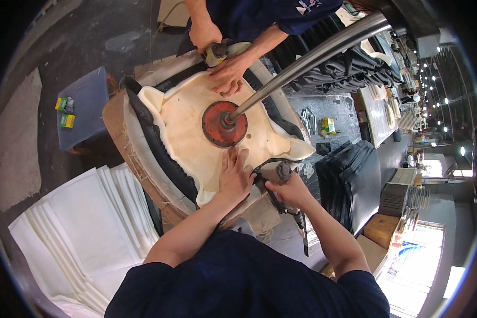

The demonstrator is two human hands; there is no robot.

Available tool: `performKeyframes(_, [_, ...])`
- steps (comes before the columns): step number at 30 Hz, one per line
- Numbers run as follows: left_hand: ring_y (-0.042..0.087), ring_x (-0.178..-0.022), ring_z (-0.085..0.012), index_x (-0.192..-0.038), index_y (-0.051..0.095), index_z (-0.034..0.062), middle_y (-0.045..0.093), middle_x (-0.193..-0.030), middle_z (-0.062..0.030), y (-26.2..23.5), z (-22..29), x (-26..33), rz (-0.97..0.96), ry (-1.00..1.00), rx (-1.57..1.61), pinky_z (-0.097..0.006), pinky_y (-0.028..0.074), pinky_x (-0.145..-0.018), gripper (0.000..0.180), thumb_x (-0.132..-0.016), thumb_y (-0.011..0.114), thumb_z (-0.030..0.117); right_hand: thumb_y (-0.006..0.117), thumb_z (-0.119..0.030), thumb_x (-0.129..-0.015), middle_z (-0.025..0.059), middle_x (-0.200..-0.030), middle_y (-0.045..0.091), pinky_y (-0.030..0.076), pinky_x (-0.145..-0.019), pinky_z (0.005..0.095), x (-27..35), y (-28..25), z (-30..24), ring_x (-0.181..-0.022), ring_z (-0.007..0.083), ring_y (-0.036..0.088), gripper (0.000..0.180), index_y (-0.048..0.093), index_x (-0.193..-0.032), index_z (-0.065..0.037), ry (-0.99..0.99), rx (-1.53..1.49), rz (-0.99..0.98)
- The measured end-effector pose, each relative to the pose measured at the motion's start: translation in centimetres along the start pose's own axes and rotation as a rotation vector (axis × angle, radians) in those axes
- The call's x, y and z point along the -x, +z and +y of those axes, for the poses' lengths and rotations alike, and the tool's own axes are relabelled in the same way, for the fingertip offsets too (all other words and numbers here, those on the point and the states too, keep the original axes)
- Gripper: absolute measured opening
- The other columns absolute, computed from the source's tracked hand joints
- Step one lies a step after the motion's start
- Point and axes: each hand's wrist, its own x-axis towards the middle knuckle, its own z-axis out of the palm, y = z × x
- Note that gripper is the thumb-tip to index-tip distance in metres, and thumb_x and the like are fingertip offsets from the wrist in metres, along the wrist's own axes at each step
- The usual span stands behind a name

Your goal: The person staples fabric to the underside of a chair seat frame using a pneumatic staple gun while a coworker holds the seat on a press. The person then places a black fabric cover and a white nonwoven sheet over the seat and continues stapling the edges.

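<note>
A cream-coloured seat panel point(188, 114) lies face up, with black cover material point(159, 146) gathered around its edge. A round red press plate point(212, 119) on a long metal rod point(307, 63) bears down on its middle. My left hand point(237, 177) rests on the panel just below the plate, fingers stretched out and holding nothing. In my right hand point(294, 192) is a staple gun point(282, 172), gripped at the panel's near right edge; its nose is hidden. Across from me, a co-worker's hand point(204, 36) grips a yellowish staple gun point(216, 54), and their other hand point(229, 76) presses on the panel.
The padded stand point(116, 119) carries the panel. Stacked white sheets point(90, 212) lie at lower left. A blue-topped stool point(82, 108) with small green-yellow boxes point(67, 121) stands left. At right are stacked black covers point(350, 180), another small box point(328, 126) and a worktable point(323, 106).
</note>
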Motion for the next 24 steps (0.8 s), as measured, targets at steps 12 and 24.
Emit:
performKeyframes(12, [0.023,-0.167,-0.0453,-0.098,0.08,0.0052,0.045,-0.163,-0.0147,0.7,-0.6,-0.2,0.104,0.057,-0.021,-0.07,0.016,-0.135,0.024,-0.093,0.083,0.029,0.09,-0.032,-0.094,0.0068,-0.078,0.074,0.055,-0.054,0.0359,-0.9,1.4,-1.9,-0.055,0.0149,0.067,0.041,0.077,-0.116,0.001,0.035,0.101,0.033])
performKeyframes(24, [0.013,-0.172,-0.0436,-0.115,0.08,0.0046,0.04,-0.169,-0.0149,-1.0,0.3,0.6,-0.094,-0.074,-0.031,-0.069,0.012,-0.137,0.03,-0.099,0.079,0.03,0.088,-0.032,-0.097,0.0058,-0.078,0.074,0.054,-0.054,0.035,0.4,1.5,0.3,-0.056,0.0136,0.067,0.039,0.078,-0.119,-0.001,0.026,0.03,-0.029])
